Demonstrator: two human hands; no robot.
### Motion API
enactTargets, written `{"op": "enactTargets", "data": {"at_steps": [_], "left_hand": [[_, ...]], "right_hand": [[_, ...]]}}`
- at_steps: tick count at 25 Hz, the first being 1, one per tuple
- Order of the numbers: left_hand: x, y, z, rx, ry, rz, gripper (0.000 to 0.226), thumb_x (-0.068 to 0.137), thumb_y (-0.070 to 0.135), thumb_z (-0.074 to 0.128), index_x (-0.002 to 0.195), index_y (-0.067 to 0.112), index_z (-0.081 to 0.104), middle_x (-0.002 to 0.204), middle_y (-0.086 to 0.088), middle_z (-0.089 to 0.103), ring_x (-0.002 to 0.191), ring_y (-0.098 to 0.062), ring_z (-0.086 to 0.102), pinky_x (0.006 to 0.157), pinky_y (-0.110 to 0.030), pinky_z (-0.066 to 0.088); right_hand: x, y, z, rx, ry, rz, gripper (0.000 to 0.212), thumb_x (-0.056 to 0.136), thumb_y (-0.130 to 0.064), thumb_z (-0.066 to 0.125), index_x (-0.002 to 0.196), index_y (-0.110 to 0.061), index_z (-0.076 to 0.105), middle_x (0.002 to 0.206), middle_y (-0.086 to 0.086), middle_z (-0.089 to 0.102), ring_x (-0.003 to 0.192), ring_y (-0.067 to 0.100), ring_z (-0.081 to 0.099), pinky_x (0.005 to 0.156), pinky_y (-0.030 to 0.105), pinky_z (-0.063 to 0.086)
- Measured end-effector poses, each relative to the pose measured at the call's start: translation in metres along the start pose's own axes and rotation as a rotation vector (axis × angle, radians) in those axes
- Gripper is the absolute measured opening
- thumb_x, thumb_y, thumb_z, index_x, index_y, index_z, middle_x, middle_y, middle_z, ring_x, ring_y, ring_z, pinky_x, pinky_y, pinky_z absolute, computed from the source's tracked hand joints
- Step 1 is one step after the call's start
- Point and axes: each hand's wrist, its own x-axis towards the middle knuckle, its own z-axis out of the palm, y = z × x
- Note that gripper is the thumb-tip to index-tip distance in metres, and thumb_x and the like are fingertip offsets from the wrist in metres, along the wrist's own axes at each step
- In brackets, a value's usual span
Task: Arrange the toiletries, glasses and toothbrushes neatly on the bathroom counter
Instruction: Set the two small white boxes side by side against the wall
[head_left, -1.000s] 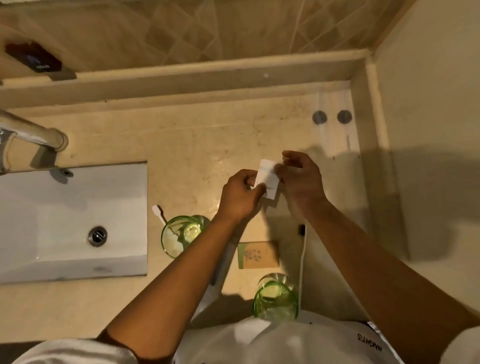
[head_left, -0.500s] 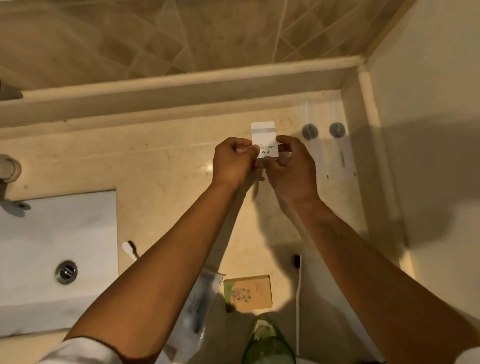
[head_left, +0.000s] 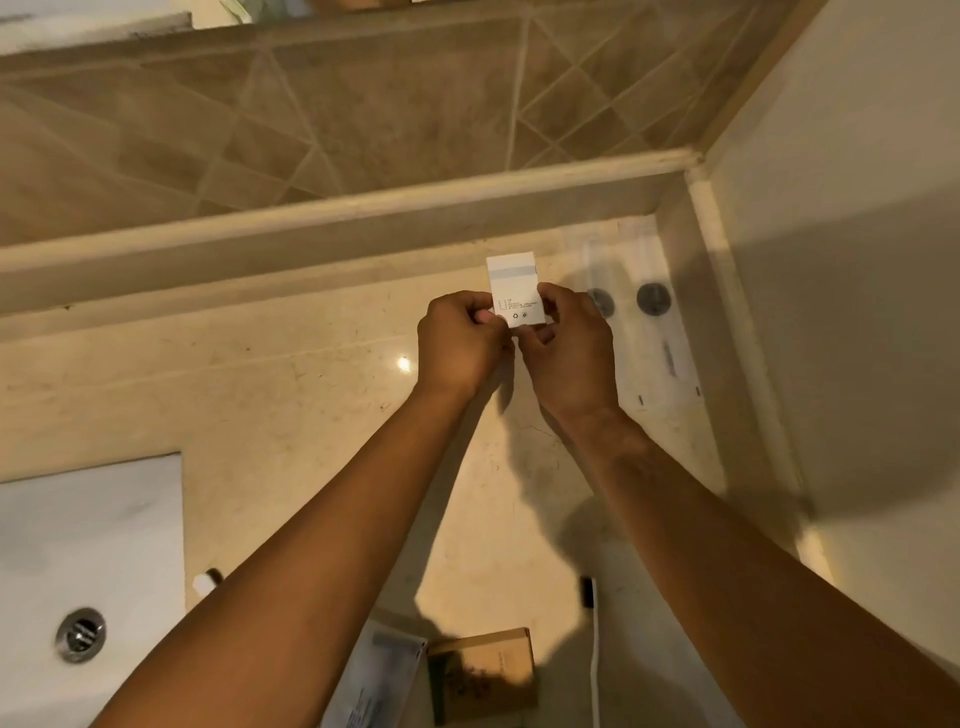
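A white sink (head_left: 93, 530) was set into the beige tabletop (head_left: 234, 395) at the left, with a round metal drain (head_left: 80, 634) in its bottom. Behind the tabletop ran a low ledge (head_left: 332, 223), and above it a wall of brown tiles (head_left: 311, 114) laid diagonally. A plain pale wall (head_left: 857, 260) closed the right side.

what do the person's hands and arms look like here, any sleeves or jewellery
Both forearms are bare up to the frame's bottom edge; no sleeves show. The left hand and right hand wear no gloves, and no watch, bracelet or ring is visible.
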Motion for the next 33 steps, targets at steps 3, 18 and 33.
{"op": "enactTargets", "data": {"at_steps": [3, 18, 33], "left_hand": [[0.007, 0.005, 0.002, 0.005, 0.012, 0.050, 0.035, 0.085, -0.001, 0.054, 0.103, 0.013, 0.080, 0.101, -0.005, 0.079, 0.093, -0.023, 0.075, 0.085, -0.043, 0.061], [0.020, 0.015, 0.008, 0.074, 0.015, 0.135, 0.042, 0.083, -0.001, 0.053, 0.108, 0.020, 0.081, 0.099, 0.001, 0.079, 0.089, -0.010, 0.072, 0.068, -0.021, 0.055], [-0.011, 0.013, -0.022, 0.058, 0.084, 0.081, 0.035, 0.093, 0.018, 0.056, 0.126, 0.017, 0.067, 0.117, -0.010, 0.067, 0.100, -0.029, 0.069, 0.094, -0.047, 0.057]], "right_hand": [[0.012, -0.002, 0.003, -0.013, 0.000, -0.015, 0.045, 0.091, -0.022, 0.072, 0.133, -0.016, 0.057, 0.126, 0.007, 0.060, 0.107, 0.022, 0.066, 0.091, 0.036, 0.059], [0.034, -0.002, 0.008, -0.124, 0.021, -0.002, 0.045, 0.091, -0.026, 0.074, 0.133, -0.020, 0.058, 0.132, 0.008, 0.060, 0.117, 0.027, 0.065, 0.098, 0.038, 0.057], [-0.004, -0.011, -0.022, -0.078, -0.030, -0.034, 0.053, 0.090, -0.013, 0.072, 0.140, -0.018, 0.052, 0.142, 0.007, 0.055, 0.118, 0.022, 0.064, 0.096, 0.020, 0.049]]}}
